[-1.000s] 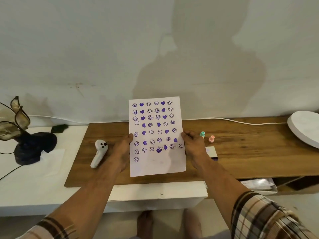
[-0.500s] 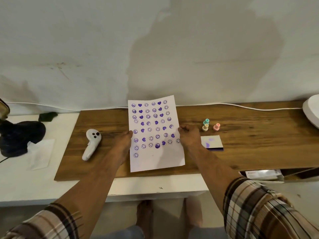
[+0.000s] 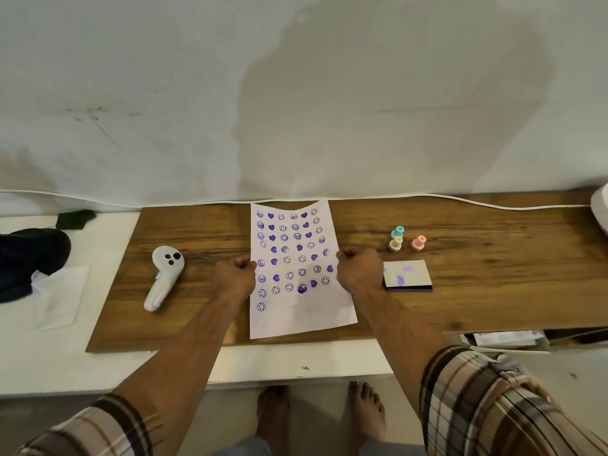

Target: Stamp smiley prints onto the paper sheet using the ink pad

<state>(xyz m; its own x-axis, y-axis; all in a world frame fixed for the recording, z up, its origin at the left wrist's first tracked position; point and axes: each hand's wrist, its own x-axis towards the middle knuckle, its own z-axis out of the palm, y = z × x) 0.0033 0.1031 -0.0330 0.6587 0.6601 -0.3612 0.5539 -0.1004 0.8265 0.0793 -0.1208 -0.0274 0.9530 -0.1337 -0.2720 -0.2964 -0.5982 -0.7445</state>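
Head view, left to right: a white controller (image 3: pixel 163 278) lies on the bench (image 3: pixel 493 291); the left hand (image 3: pixel 234 274) and right hand (image 3: pixel 360 269) pinch the paper sheet's (image 3: pixel 301 311) side edges. Its long axis runs near to far. Thin and floppy, it seems best held by both edges. Right of it lie the ink pad (image 3: pixel 407 275) and three stamps (image 3: pixel 406 239).

White round object (image 3: pixel 600 209) cut off at right edge.

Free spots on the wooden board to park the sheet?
Bare wood right of the ink pad and between the white controller and the left hand. Crowded: three small stamps behind the pad, beside the right hand.
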